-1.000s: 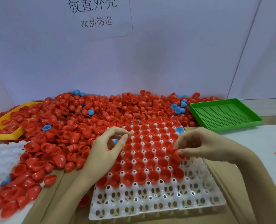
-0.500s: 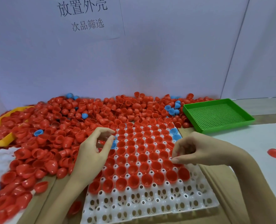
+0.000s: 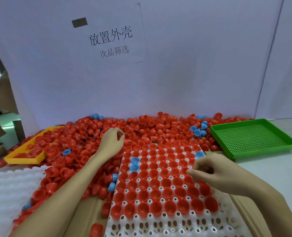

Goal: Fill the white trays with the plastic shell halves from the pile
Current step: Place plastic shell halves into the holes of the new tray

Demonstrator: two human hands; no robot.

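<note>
Two hands, one view — the head camera looking down over my forearms. My left hand (image 3: 112, 141) is out over the pile of red shell halves (image 3: 83, 144), well past the far-left corner of the white tray (image 3: 176, 224), fingers curled inward above the heap; whether they already pinch a shell I cannot tell, since the fingertips fold out of sight. My right hand (image 3: 208, 170) hovers low over the right side of the tray, fingers bunched with the thumb stretched left toward the filled cups; it may hide a shell in the curl, but I cannot make one out. The tray's far rows are full, mostly red with a few blue halves (image 3: 134, 164) among them, and the empty cups (image 3: 159, 226) lie in the near rows, closest to my body. So the relation that matters is this: supply lies ahead and to the left, under my left grip, while the vacancies lie behind both hands, toward me — nearer my right. I judge the next placement means drawing a shell back toward me, open side up, past the filled rows. A green tray (image 3: 254, 139) and a yellow tray (image 3: 24, 151) flank the pile on the counter.
</note>
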